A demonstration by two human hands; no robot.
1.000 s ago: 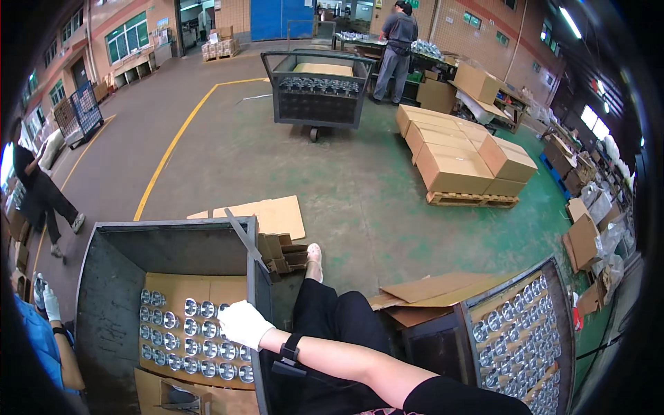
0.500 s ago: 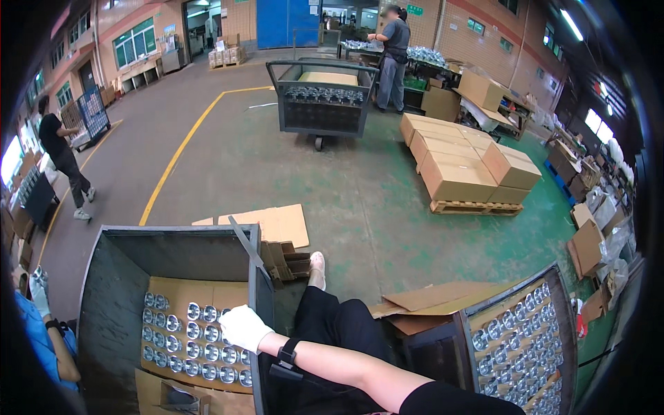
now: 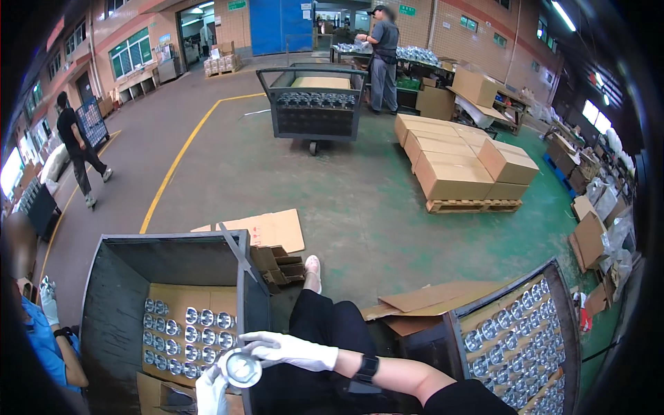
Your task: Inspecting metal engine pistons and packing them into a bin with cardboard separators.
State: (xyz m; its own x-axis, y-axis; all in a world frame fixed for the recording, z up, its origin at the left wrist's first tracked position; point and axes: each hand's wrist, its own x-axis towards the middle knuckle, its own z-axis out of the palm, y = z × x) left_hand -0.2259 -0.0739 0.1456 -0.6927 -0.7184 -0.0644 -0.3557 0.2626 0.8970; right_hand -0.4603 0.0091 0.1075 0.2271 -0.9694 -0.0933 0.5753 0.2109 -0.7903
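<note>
Just above the near right edge of the left bin, a shiny metal piston (image 3: 243, 371) is held with its flat round face turned up. My left hand (image 3: 211, 393), in a white glove, grips it from the left side. My right hand (image 3: 294, 351), also gloved in white, has its fingers curled at the piston's upper right rim. Rows of similar pistons (image 3: 207, 337) stand on a cardboard sheet in the dark metal bin (image 3: 114, 290) on the left.
At right, another bin (image 3: 566, 332) holds many pistons in rows. Cardboard sheets (image 3: 443, 296) lean beside it. Ahead are a wheeled cart (image 3: 315, 124) and a pallet of cartons (image 3: 453, 176). A co-worker in blue (image 3: 45, 346) is at the left edge; another person (image 3: 77, 145) walks beyond.
My right hand has drawn back from the pistons in the left bin. My left hand has come into view with a piston between both hands. The person at far left has walked on.
</note>
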